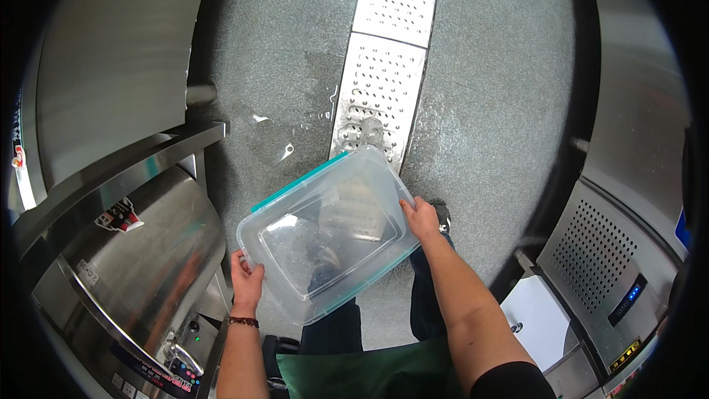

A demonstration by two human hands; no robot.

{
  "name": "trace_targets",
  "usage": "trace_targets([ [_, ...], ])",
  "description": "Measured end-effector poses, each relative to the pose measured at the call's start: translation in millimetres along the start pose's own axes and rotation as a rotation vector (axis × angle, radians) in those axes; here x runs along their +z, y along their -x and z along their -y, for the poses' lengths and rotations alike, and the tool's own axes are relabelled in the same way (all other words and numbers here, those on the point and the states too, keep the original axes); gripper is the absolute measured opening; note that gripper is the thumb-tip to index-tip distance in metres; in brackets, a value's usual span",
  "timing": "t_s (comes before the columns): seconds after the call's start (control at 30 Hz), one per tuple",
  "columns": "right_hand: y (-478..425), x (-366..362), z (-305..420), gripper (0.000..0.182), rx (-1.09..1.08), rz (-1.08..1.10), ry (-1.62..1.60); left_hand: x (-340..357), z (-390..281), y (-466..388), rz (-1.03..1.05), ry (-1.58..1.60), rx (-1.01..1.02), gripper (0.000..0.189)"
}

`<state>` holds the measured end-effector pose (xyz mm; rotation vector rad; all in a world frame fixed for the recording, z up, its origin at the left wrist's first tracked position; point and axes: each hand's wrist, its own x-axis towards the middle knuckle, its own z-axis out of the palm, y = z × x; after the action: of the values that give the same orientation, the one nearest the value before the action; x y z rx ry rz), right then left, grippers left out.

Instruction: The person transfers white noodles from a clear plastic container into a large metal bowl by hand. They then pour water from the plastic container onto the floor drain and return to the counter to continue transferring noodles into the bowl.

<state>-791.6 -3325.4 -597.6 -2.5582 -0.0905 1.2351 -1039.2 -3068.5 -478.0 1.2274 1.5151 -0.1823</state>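
Observation:
A clear plastic storage bin [332, 233] with teal edge clips is held over the floor, and I can see through its base. It is tilted, and water [372, 132] spills from its far corner onto a perforated metal drain cover [388, 72]. My left hand [247, 281] grips the rim at the near left corner, thumb on one side and fingers on the other. On the opposite end, my right hand [422, 219] clasps the right rim. The bin looks free of solid items. My shoes and legs show partly through and beside it.
The grey floor [498, 94] has wet patches and scraps of litter [288, 151]. To the left stand a steel counter [111, 61] and a steel cylindrical machine [166, 233]. A steel appliance [598, 255] with a vented panel and lit display lines the right, beside a white board [536, 321].

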Motion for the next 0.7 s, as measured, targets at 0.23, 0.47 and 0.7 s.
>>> trace_targets([
  [0.23, -2.0, -1.5, 0.1, 0.037, -0.014, -0.003, -0.005, 0.5, -0.3, 1.0, 0.0, 0.004, 0.006, 0.04],
  [0.47, -5.0, -5.6, 2.6, 0.037, -0.01, 0.011, 0.02, 2.3, -4.2, 3.8, 0.0, 0.02, -0.011, 0.041],
  [0.7, -8.3, -6.9, 1.8, 0.037, -0.005, 0.032, 0.042, 3.5, -6.9, 5.5, 0.003, 0.009, -0.008, 0.039],
])
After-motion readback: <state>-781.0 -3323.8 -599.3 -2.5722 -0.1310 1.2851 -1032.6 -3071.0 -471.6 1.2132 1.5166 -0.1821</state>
